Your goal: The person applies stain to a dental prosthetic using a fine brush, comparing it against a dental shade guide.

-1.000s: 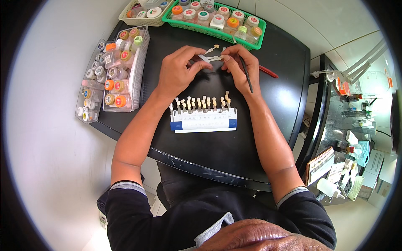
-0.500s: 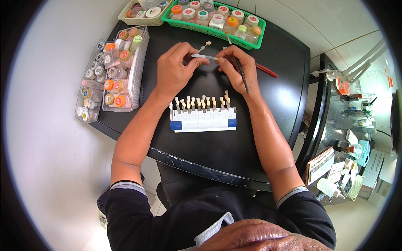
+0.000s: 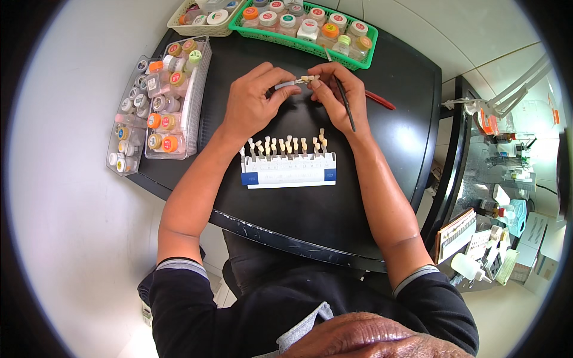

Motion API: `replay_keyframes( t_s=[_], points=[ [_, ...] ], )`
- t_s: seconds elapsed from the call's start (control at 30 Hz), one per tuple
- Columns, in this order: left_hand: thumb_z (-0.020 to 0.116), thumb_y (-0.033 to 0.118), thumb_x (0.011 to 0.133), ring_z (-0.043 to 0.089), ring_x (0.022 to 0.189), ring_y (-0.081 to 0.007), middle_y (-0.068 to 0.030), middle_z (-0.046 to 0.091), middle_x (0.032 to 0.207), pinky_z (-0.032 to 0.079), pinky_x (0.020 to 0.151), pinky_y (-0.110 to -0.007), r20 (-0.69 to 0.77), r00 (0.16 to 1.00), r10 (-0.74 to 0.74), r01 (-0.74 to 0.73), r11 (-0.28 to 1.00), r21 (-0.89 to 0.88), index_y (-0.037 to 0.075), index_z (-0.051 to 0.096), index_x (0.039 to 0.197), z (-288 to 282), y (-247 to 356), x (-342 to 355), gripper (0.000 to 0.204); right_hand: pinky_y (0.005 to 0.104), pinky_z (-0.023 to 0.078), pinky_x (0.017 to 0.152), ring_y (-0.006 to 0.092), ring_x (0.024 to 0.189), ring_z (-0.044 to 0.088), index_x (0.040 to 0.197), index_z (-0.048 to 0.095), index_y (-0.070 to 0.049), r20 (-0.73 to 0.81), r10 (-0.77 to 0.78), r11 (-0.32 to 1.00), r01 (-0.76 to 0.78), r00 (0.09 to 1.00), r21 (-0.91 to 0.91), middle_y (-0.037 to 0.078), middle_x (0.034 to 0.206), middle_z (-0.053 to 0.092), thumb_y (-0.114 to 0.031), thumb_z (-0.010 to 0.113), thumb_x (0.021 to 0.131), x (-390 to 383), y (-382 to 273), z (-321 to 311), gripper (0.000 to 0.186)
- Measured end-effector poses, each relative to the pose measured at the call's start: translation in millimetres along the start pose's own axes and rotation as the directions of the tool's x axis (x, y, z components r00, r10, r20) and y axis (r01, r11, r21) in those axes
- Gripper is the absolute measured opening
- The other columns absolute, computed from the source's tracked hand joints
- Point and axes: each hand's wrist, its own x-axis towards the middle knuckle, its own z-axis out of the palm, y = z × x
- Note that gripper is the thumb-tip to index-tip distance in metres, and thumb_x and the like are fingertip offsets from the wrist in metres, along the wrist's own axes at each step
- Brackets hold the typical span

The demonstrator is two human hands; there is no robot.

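Note:
My left hand [image 3: 255, 100] is closed in a pinch on the handles of small tooth shade tabs [image 3: 305, 79], held above the far part of the black table. Their cream tooth-shaped ends lie close together between both hands. With thumb and fingers, my right hand [image 3: 341, 100] pinches the other end, and a thin dark paintbrush [image 3: 344, 102] is tucked in the same hand, slanting back past the wrist. Closer to me stands a white and blue shade guide holder [image 3: 289, 178] with a row of upright tooth tabs. My fingertips partly hide the held tabs.
A green basket [image 3: 371, 55] of capped jars sits at the far edge, beside a cream basket [image 3: 206, 30]. Clear bins [image 3: 194, 128] of jars stand at left. Right of my right hand lies a red pen-like stick [image 3: 379, 99]. A cluttered side counter [image 3: 456, 206] is at right.
The tab that stuck up and away from my left hand has swung down beside the other, so their tooth ends now meet near my right fingertips. The brush stays in my right hand.

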Motion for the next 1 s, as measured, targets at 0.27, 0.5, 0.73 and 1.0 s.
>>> replay_keyframes(
  t_s=[0.27, 0.5, 0.73, 1.0],
  points=[
    [0.090, 0.012, 0.087, 0.059, 0.063, -0.0117, -0.0031, 0.069, 0.084, 0.046, 0.057, -0.029, 0.010, 0.997, 0.072, -0.072, 0.997, 0.003, 0.004, 0.079, 0.099, -3, -3, -1, 0.018, 0.0239, 0.053, 0.071, 0.0070, 0.076, 0.066, 0.123, 0.073, -0.001, 0.068, -0.037, 0.997, 0.041, 0.997, -0.059, 0.001, 0.085, 0.071, -0.004, 0.078, 0.097, -2, -6, 1, 0.026],
    [0.096, 0.016, 0.081, 0.067, 0.068, -0.0109, -0.0048, 0.074, 0.085, 0.052, 0.061, -0.027, 0.058, 0.997, 0.049, -0.046, 0.997, -0.064, 0.002, 0.075, 0.097, -5, -1, 0, 0.030, 0.0263, 0.055, 0.071, 0.0091, 0.076, 0.069, 0.111, 0.076, 0.001, 0.131, -0.013, 1.000, 0.015, 0.991, -0.019, 0.006, 0.086, 0.076, -0.005, 0.080, 0.097, 0, -3, 1, 0.016],
    [0.096, 0.016, 0.083, 0.074, 0.076, -0.0114, -0.0074, 0.078, 0.090, 0.060, 0.070, -0.027, 0.033, 0.998, 0.047, -0.046, 0.998, -0.045, 0.001, 0.071, 0.105, -8, 6, 2, 0.036, 0.0266, 0.054, 0.065, 0.0098, 0.069, 0.069, 0.106, 0.077, 0.000, 0.118, -0.026, 0.998, 0.033, 0.993, -0.061, 0.006, 0.079, 0.074, -0.004, 0.079, 0.097, 3, 2, -1, 0.010],
    [0.089, 0.012, 0.091, 0.077, 0.085, -0.0126, -0.0072, 0.080, 0.096, 0.061, 0.074, -0.026, -0.068, 0.998, 0.006, -0.011, 0.998, -0.062, 0.002, 0.072, 0.111, -27, 1, 2, 0.027, 0.0266, 0.054, 0.063, 0.0099, 0.069, 0.071, 0.106, 0.077, 0.000, 0.095, -0.054, 0.997, 0.058, 0.994, -0.048, 0.006, 0.080, 0.076, -0.003, 0.077, 0.098, 3, 2, 1, 0.008]
  ],
)
